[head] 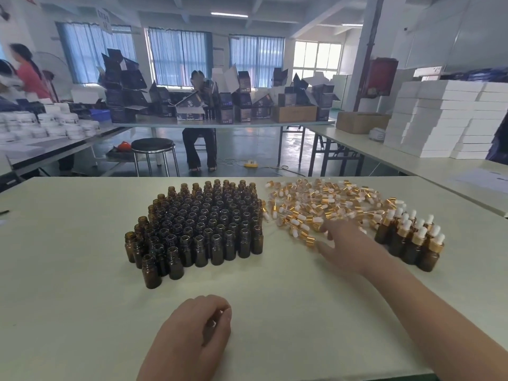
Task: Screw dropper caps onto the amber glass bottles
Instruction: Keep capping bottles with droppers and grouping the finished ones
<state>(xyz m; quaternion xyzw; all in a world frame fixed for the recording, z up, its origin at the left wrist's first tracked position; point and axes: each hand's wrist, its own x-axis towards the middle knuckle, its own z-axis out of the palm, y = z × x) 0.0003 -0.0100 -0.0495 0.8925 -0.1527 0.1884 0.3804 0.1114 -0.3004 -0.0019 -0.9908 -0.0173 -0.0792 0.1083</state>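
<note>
Table [82,270] bears uncapped amber bottles [203,229], loose dropper caps [299,217], capped bottles [409,251].

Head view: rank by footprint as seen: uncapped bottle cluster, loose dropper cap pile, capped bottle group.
1. uncapped bottle cluster
2. dropper cap pile, a close second; the right hand covers its near edge
3. capped bottle group, clearly smallest

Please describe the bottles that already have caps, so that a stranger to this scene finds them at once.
On the pale table, look right of the loose pile of dropper caps, beyond the right hand. A small cluster of amber bottles stands there. Unlike the big block of open bottles on the left, each wears a gold collar and white bulb.
</note>
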